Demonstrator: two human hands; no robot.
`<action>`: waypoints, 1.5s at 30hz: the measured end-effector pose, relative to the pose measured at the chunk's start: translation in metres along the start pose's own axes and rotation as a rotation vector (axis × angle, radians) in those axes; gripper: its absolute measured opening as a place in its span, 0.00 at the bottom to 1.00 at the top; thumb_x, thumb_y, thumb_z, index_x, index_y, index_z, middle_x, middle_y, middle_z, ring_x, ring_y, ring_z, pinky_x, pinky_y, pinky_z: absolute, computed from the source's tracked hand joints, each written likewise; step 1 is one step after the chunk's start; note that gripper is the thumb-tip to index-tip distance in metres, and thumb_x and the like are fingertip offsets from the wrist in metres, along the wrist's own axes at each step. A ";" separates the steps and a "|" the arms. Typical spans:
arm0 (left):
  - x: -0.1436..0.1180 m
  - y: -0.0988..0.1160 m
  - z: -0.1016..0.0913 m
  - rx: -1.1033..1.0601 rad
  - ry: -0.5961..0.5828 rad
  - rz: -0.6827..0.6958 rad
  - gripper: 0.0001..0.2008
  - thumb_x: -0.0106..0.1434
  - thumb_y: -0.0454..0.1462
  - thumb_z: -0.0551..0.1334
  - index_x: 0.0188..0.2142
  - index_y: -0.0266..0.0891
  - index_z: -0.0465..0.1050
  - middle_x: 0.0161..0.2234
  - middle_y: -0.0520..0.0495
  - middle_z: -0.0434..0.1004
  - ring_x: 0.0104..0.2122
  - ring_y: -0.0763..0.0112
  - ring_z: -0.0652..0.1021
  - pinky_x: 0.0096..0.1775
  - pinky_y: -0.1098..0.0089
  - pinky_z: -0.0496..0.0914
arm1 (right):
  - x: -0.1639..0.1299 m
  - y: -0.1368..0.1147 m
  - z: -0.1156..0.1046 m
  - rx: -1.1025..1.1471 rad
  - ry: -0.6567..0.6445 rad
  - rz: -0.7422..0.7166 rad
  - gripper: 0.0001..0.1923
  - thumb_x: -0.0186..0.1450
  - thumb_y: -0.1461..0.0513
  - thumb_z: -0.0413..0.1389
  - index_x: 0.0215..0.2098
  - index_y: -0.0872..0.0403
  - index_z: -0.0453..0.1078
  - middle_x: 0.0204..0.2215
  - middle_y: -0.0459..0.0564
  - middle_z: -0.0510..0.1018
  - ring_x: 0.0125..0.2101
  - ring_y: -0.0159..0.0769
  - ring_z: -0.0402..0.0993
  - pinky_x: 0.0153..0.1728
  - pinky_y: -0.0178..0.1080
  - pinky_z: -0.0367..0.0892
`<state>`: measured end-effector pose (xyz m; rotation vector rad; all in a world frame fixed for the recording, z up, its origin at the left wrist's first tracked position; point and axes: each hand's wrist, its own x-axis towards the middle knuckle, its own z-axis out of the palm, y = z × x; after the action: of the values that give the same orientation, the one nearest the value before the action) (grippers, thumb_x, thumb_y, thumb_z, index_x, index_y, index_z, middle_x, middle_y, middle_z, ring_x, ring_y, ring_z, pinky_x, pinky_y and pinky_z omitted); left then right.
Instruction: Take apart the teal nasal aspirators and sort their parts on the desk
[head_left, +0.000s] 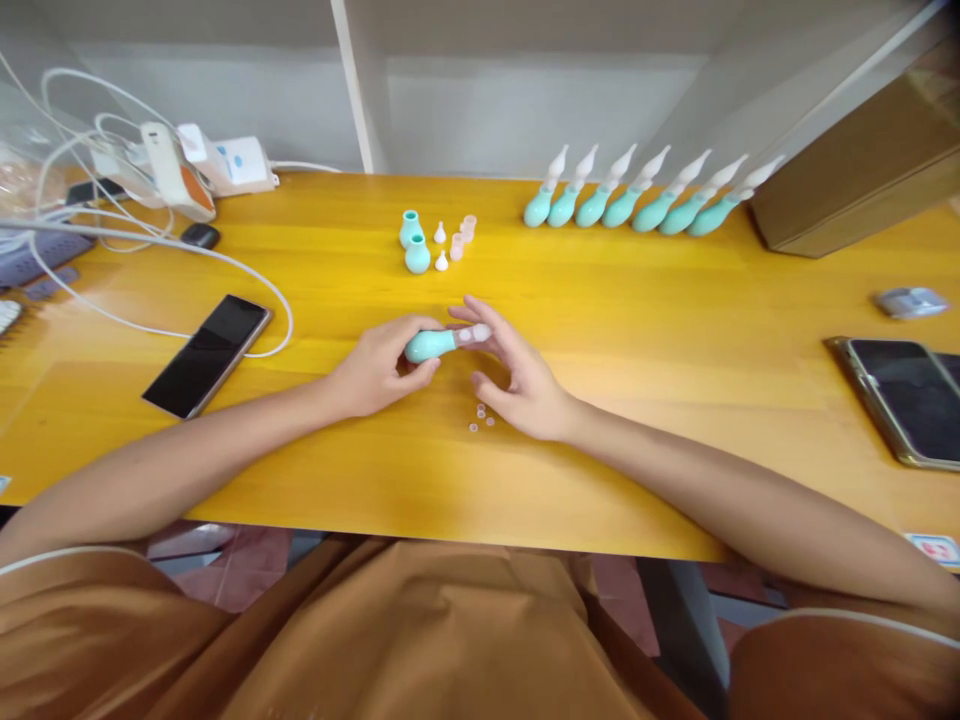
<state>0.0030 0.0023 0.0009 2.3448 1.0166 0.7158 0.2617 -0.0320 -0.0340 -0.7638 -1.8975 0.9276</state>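
My left hand (386, 365) is closed around the teal squeeze bulb (430, 346) of a small nasal aspirator. The bulb lies on its side, its neck pointing right. A translucent connector with a whitish end piece (480, 332) extends from that neck. Around this end is my right hand (521, 380), thumb and fingers spread apart; whether a finger touches the piece I cannot tell. Several tiny clear rings (481, 412) lie below the right thumb. Beyond the hands stand two loose teal bulbs (417, 255), small white tips (440, 233) and translucent pink connectors (457, 247).
Several assembled aspirators (621, 200) form a row at the back right, beside a brown cardboard box (862, 160). Phones lie left (208, 355) and right (907, 395). White cables and a power adapter (244, 165) crowd the back left. A small wrapped item (911, 302) sits right.
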 end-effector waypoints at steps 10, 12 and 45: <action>0.002 -0.007 -0.001 -0.406 -0.040 -0.146 0.26 0.77 0.59 0.62 0.58 0.41 0.70 0.43 0.44 0.87 0.32 0.69 0.81 0.38 0.68 0.74 | 0.006 0.009 -0.014 0.189 -0.054 0.088 0.35 0.81 0.51 0.54 0.83 0.38 0.53 0.67 0.53 0.79 0.66 0.50 0.78 0.70 0.60 0.72; 0.001 -0.008 -0.001 -0.405 -0.051 -0.123 0.28 0.76 0.60 0.63 0.59 0.40 0.69 0.44 0.44 0.87 0.32 0.69 0.82 0.38 0.68 0.75 | 0.006 0.008 -0.013 0.199 -0.079 0.065 0.34 0.81 0.51 0.54 0.83 0.38 0.55 0.66 0.53 0.80 0.66 0.49 0.79 0.71 0.60 0.72; 0.001 -0.004 -0.001 0.020 -0.158 0.110 0.13 0.80 0.42 0.56 0.56 0.39 0.74 0.45 0.43 0.82 0.37 0.65 0.79 0.46 0.62 0.74 | 0.185 0.069 -0.200 -0.707 0.006 0.007 0.32 0.87 0.44 0.40 0.66 0.53 0.76 0.67 0.58 0.81 0.75 0.45 0.65 0.77 0.60 0.54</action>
<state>0.0013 0.0058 -0.0008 2.4464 0.8354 0.5521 0.3689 0.2112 0.0577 -1.1707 -2.2307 0.2293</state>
